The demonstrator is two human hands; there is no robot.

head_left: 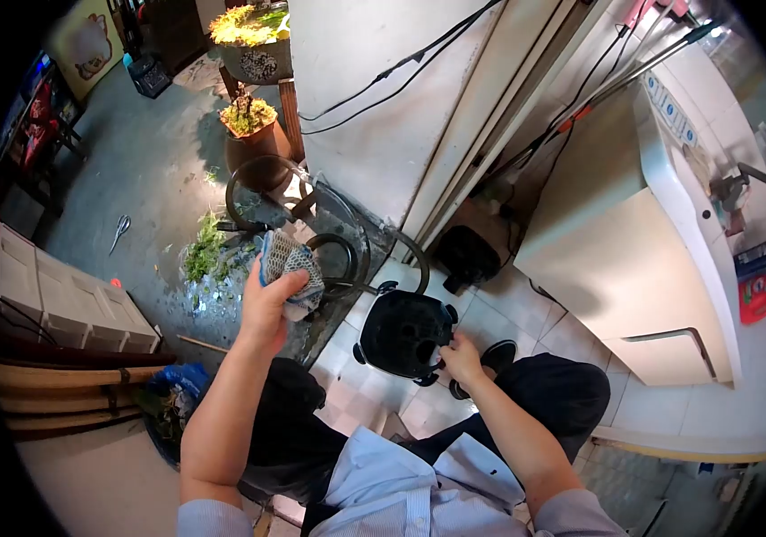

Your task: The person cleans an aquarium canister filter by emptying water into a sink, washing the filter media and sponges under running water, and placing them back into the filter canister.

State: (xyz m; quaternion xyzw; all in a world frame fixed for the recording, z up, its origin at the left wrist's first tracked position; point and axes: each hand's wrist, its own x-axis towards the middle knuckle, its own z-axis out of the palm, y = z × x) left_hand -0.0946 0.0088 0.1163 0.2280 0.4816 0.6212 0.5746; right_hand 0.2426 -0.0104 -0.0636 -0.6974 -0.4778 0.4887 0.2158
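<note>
In front of me my left hand point(268, 300) is closed round a folded mesh cloth point(291, 268), grey-beige with a blue edge. Between my knees, on the pale tiles, stands a black plastic canister point(389, 329) with no lid on and clips around its rim. Round holes show in its dark inside. My right hand point(463, 363) grips the canister's right rim; something small and whitish shows by the fingertips, too small to name. A dark hose point(419, 261) loops over the floor beyond the canister, passing behind the cloth.
A black lid-like unit point(467, 257) lies by the door frame. Cut green plants point(205, 251) and wet patches cover the grey floor, with scissors point(120, 231) farther left. A white cabinet point(616, 268) stands right, potted plants point(253, 116) ahead, and a blue-lined bin point(184, 380) left.
</note>
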